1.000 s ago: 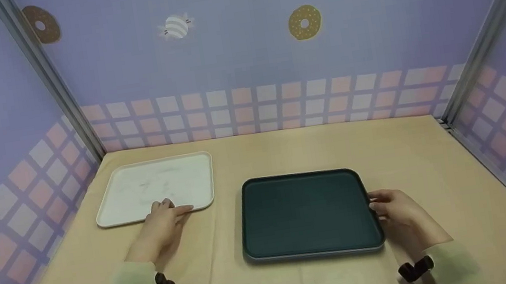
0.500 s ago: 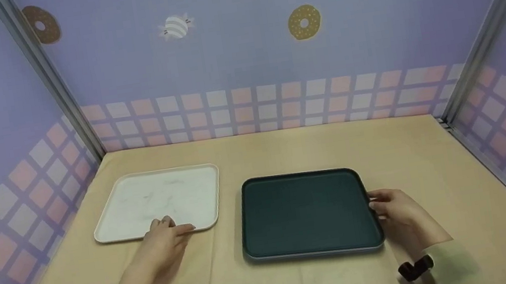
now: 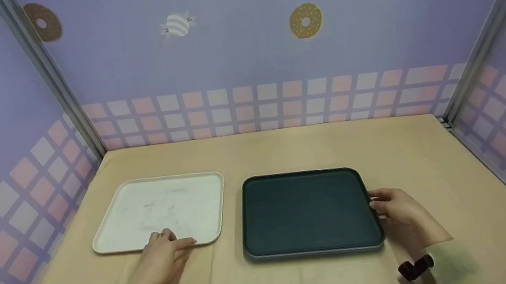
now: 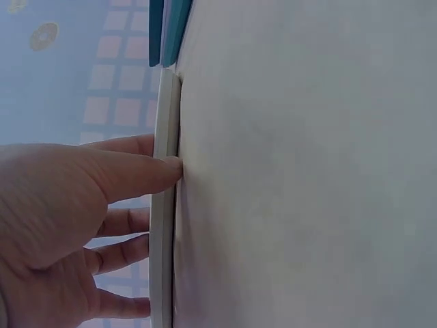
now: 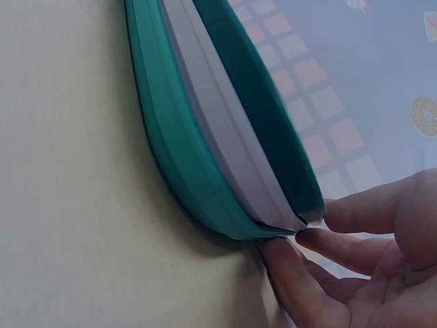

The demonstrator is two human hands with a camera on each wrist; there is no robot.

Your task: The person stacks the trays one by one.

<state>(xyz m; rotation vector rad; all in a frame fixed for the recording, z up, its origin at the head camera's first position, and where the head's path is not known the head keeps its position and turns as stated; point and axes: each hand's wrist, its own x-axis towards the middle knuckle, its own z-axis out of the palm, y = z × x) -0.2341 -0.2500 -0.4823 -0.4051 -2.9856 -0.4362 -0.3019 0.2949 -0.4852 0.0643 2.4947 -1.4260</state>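
A white tray (image 3: 155,211) with faint grey smudges lies flat at the left of the table. My left hand (image 3: 162,255) pinches its near rim, the thumb (image 4: 147,171) on the outer side and other fingers over the edge. To the right is a stack of trays (image 3: 309,214) with a dark green one on top. The right wrist view shows a pale tray (image 5: 222,123) between two green ones. At the stack's right side, my right hand (image 3: 401,210) grips the edges with its fingertips.
A cream cloth (image 3: 314,148) covers the table. Purple patterned walls (image 3: 240,53) enclose the back and both sides, with metal posts (image 3: 56,81) in the corners. A narrow strip of cloth separates the white tray from the stack.
The white tray has slid toward me, with my left hand drawing back on its near rim. The stack and my right hand have stayed in place.
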